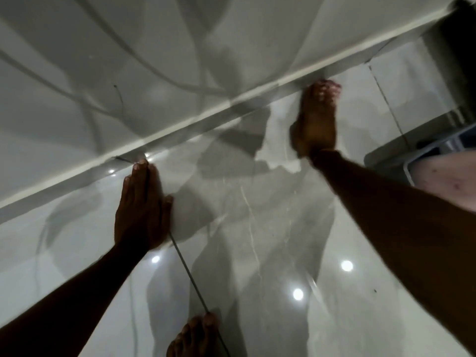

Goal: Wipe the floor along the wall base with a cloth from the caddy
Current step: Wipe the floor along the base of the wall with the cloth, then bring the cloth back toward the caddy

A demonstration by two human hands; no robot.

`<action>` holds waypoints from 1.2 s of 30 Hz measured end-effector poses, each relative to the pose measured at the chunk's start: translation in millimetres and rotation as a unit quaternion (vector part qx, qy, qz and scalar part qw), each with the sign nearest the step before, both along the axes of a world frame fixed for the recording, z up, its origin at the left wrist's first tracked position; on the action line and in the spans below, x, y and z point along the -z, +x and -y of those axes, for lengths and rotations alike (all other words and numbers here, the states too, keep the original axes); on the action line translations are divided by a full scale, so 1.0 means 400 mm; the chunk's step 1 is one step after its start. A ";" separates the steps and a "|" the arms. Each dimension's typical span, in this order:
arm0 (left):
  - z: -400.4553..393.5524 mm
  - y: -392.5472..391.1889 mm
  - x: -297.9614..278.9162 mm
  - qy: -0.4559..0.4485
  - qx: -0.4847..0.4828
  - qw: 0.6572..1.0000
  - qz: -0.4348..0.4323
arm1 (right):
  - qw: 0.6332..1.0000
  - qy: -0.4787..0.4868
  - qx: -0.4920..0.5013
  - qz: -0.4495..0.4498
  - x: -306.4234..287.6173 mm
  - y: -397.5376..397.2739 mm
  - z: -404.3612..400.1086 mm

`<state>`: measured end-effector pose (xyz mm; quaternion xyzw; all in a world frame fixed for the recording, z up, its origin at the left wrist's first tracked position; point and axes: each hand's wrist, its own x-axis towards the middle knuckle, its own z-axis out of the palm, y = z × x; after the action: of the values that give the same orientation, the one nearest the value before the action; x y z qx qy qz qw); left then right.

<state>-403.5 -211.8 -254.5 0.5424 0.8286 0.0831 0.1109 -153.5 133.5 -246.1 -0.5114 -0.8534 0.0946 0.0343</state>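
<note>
Both hands down on floor [257, 253] beside wall base [180, 122].
Left hand [141, 210] flat on tile, fingers [136, 176] pressed together, tips near the base. Right hand [315, 119] blurred, fingers curled at the base; cloth not discernible. Caddy [422, 155] at right edge.

Glossy grey marbled floor [257, 253], white wall base [180, 122], dark grout line [190, 276]
</note>
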 end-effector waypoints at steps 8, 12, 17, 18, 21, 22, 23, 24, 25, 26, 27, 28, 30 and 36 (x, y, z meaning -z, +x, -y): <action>-0.004 0.001 -0.003 -0.016 0.007 1.000 -0.006 | 0.990 -0.058 -0.066 -0.108 -0.021 -0.297 0.458; -0.005 -0.006 -0.007 -0.031 0.010 0.999 0.013 | 0.978 -0.057 -0.190 -0.066 -0.022 -0.357 0.582; 0.015 -0.033 -0.035 -0.045 0.027 0.995 0.086 | 0.944 -0.027 -0.302 -0.129 -0.004 -0.342 0.572; 0.018 -0.037 -0.049 -0.054 0.034 0.994 0.091 | 0.941 -0.035 -0.297 -0.158 -0.013 -0.331 0.564; 0.044 -0.040 -0.112 -0.075 0.047 0.994 0.058 | 0.945 -0.119 -0.177 -0.247 -0.064 -0.287 0.569; 0.053 -0.028 -0.141 -0.081 0.053 0.994 0.052 | 0.945 -0.143 -0.125 -0.265 -0.091 -0.251 0.581; 0.058 -0.010 -0.175 -0.083 0.062 0.993 0.052 | 0.946 -0.145 -0.081 -0.279 -0.125 -0.206 0.594; 0.060 0.011 -0.212 -0.082 0.081 0.992 0.047 | 0.944 -0.140 -0.043 -0.296 -0.161 -0.150 0.608; 0.060 0.034 -0.245 -0.083 0.106 0.990 0.036 | 0.939 -0.140 -0.005 -0.313 -0.194 -0.090 0.625; 0.052 0.066 -0.286 -0.084 0.133 0.987 0.022 | 0.935 -0.147 0.030 -0.321 -0.237 -0.018 0.640; 0.042 0.103 -0.328 -0.087 0.159 0.983 0.014 | 0.937 -0.152 0.059 -0.310 -0.284 0.056 0.660; 0.023 0.150 -0.370 -0.088 0.179 0.980 0.014 | 0.940 -0.153 0.091 -0.292 -0.331 0.136 0.679; -0.021 0.248 -0.444 -0.088 0.214 0.973 0.023 | 0.943 -0.147 0.152 -0.258 -0.410 0.286 0.715; -0.185 0.600 -0.592 -0.058 0.361 0.929 0.058 | 0.897 -0.119 0.356 -0.234 -0.595 0.698 0.733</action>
<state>-163.6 -138.0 -17.7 0.7915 0.5726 0.0207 0.2127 125.6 -159.7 -8.2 -0.7445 -0.5639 0.2936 0.2035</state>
